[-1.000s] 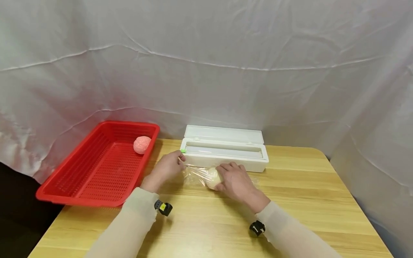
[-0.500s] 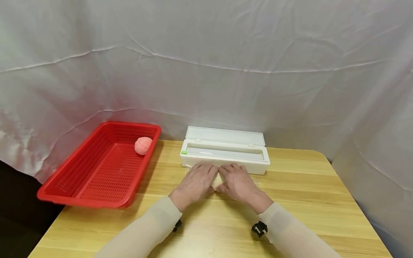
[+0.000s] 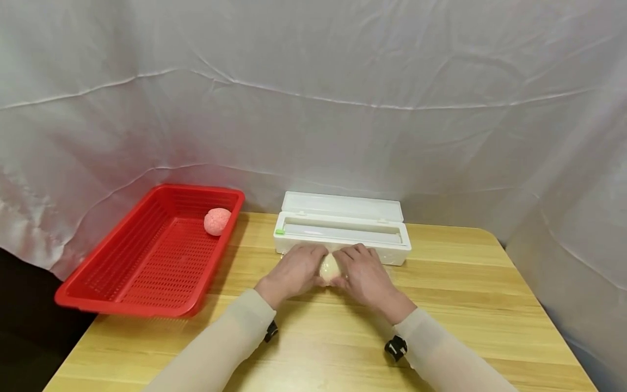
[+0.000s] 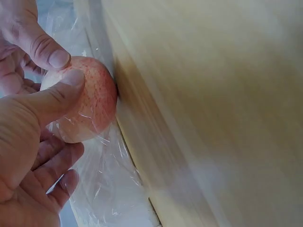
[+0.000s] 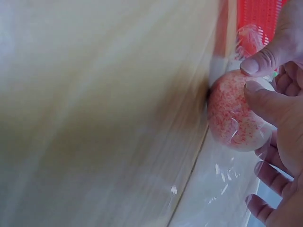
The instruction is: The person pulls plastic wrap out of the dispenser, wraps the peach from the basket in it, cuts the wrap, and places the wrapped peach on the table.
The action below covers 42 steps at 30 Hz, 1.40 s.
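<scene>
A round apple [image 3: 330,268], pale cream with red speckles, rests low over the table between both hands. Clear cling film [image 4: 106,175] lies under it and around its skin, with a shiny wrinkled sheet spreading out to the side. My left hand [image 3: 296,269] grips the apple from the left, its thumb [image 4: 54,99] pressed on the near side. From the right, my right hand [image 3: 364,272] holds it, that thumb [image 5: 270,101] beside the other. The two hands hide most of the film in the head view.
Just behind the hands stands a white cling film box [image 3: 397,255], its lid [image 3: 343,204] raised, with a green slider [image 3: 280,232] at the left end. A red basket [image 3: 183,310] on the left holds a pink, round, netted thing [image 3: 217,221]. A grey curtain [image 3: 343,109] hangs behind.
My left hand has come from the film's left end by the box in to the apple, folding the film inward. The right hand has stayed on the apple.
</scene>
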{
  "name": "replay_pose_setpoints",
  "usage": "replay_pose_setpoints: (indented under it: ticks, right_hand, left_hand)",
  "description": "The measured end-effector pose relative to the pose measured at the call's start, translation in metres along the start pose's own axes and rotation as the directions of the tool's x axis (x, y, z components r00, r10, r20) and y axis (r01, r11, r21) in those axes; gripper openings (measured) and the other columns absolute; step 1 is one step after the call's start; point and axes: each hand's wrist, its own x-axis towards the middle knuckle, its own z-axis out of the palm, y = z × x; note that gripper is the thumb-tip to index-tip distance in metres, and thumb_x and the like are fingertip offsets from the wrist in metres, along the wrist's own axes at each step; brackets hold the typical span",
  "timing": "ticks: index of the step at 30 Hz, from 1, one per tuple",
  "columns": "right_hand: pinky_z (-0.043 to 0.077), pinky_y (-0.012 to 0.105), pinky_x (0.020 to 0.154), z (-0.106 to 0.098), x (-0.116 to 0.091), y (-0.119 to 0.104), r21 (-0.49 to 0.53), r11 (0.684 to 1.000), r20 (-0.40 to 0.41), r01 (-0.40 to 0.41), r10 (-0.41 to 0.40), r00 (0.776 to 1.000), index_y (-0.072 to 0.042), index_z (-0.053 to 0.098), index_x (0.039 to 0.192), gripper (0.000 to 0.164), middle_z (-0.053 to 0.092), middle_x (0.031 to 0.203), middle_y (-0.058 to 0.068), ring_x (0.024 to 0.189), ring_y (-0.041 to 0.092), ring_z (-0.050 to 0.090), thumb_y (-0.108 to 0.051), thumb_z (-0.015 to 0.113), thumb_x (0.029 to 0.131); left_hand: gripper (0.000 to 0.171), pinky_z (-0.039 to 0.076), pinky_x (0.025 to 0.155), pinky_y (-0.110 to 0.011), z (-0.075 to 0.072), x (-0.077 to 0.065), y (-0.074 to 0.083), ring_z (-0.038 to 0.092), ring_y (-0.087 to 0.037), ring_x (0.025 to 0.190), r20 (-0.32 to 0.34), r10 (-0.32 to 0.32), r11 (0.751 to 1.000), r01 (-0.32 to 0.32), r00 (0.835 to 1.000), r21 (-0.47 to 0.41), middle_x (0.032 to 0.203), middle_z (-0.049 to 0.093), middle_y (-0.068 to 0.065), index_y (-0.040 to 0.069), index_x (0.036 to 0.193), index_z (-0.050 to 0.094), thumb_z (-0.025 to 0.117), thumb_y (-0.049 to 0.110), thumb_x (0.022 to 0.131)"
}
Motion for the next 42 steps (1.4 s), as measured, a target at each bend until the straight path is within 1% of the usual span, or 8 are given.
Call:
replay_pose_setpoints:
  ticks: [7,12,15,23,28,33,38,42]
  right_hand:
    - [0.051,0.054,0.100,-0.005,0.004,0.000,-0.010,0.999,0.092,-0.037,0.038,0.995,-0.008,0.065,0.138,0.066,0.068,0.137,0.010,0.121,0.031,0.060,-0.047,0.084,0.087]
    - [0.051,0.055,0.099,-0.006,0.007,-0.003,-0.034,0.999,0.123,-0.040,0.044,0.991,-0.008,0.065,0.139,0.072,0.067,0.139,0.010,0.121,0.032,0.060,-0.053,0.083,0.085]
    - [0.051,0.055,0.098,-0.005,0.009,-0.006,-0.043,0.998,0.133,-0.040,0.046,0.990,-0.007,0.065,0.137,0.075,0.067,0.138,0.011,0.120,0.032,0.060,-0.057,0.083,0.084]
    - [0.050,0.055,0.098,-0.004,0.016,-0.004,-0.089,0.995,0.148,-0.046,0.059,0.987,-0.009,0.067,0.136,0.073,0.068,0.132,0.010,0.119,0.031,0.059,-0.061,0.079,0.087]
    - [0.050,0.055,0.096,-0.001,0.014,-0.001,-0.071,0.996,0.134,-0.055,0.065,0.989,-0.010,0.066,0.138,0.073,0.069,0.133,0.010,0.118,0.033,0.061,-0.064,0.075,0.089]
    - [0.049,0.052,0.090,0.003,0.012,0.003,-0.043,0.997,0.100,-0.063,0.067,0.993,-0.012,0.066,0.132,0.068,0.072,0.130,0.009,0.112,0.033,0.064,-0.062,0.077,0.087]
    - [0.049,0.052,0.087,0.001,0.015,0.003,-0.041,0.997,0.100,-0.060,0.064,0.993,-0.013,0.068,0.126,0.065,0.074,0.127,0.008,0.111,0.032,0.064,-0.063,0.077,0.086]
    - [0.049,0.052,0.088,-0.002,0.017,0.001,-0.050,0.996,0.123,-0.069,0.075,0.990,-0.013,0.068,0.128,0.066,0.073,0.129,0.007,0.114,0.033,0.063,-0.065,0.075,0.088]
  left_hand:
    - [0.054,0.044,0.116,-0.041,0.000,0.000,-0.002,0.065,-0.023,0.122,-0.007,-0.005,1.000,0.005,1.000,-0.014,0.121,0.073,-0.001,0.013,0.130,0.064,0.086,0.038,0.088]
    - [0.060,0.045,0.109,-0.046,0.001,-0.003,-0.005,0.056,-0.024,0.128,-0.029,-0.024,0.998,0.026,0.999,0.061,0.136,0.067,-0.001,0.018,0.133,0.065,0.084,0.050,0.086]
    - [0.063,0.044,0.105,-0.046,0.002,-0.005,-0.007,0.053,-0.025,0.128,-0.035,-0.026,0.994,0.029,0.999,0.101,0.136,0.066,0.000,0.020,0.134,0.065,0.082,0.055,0.085]
    - [0.064,0.039,0.095,-0.042,0.000,-0.002,-0.014,0.054,-0.023,0.122,-0.016,-0.015,0.997,0.017,1.000,0.072,0.139,0.070,0.004,0.019,0.139,0.066,0.080,0.055,0.087]
    - [0.054,0.038,0.092,-0.041,-0.003,0.000,-0.012,0.054,-0.022,0.117,0.010,-0.026,0.997,0.026,1.000,0.075,0.135,0.071,0.006,0.021,0.136,0.066,0.079,0.050,0.092]
    - [0.053,0.037,0.086,-0.039,-0.005,0.001,-0.010,0.055,-0.022,0.111,0.004,-0.029,0.997,0.028,1.000,0.068,0.135,0.072,0.005,0.020,0.134,0.066,0.078,0.051,0.092]
    - [0.059,0.037,0.086,-0.038,-0.004,0.000,-0.012,0.055,-0.021,0.113,-0.008,-0.043,0.998,0.043,0.999,0.051,0.141,0.068,0.006,0.021,0.141,0.064,0.078,0.051,0.092]
    - [0.062,0.038,0.090,-0.041,-0.004,-0.002,-0.013,0.055,-0.022,0.117,-0.021,-0.060,0.998,0.060,0.998,0.029,0.142,0.068,0.005,0.022,0.143,0.064,0.077,0.054,0.091]
